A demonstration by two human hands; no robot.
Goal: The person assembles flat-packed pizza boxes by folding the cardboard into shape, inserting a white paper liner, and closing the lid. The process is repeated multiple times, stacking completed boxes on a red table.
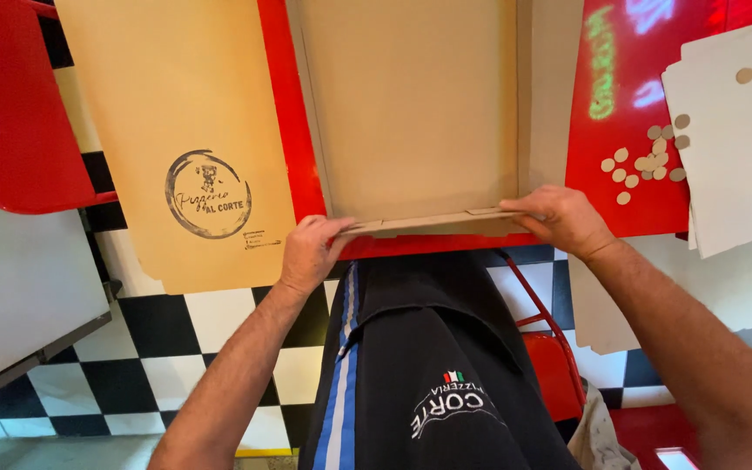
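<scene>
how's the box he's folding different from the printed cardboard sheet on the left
The box is partly formed, its near flap pinched by the left hand and right hand; the printed sheet lies flat and untouched. The box's inside is plain; the sheet bears a round dark stamp. Both are brown cardboard on the red table.

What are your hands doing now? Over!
Left hand and right hand pinch box front flap. Flat box lies left. Nothing blocking.

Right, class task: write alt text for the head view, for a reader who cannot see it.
Seen from above, a person's left hand and right hand grip the near flap of a brown cardboard box lying open on a red table. A flat printed box blank lies to the left, white sheets and small card discs to the right.
</scene>
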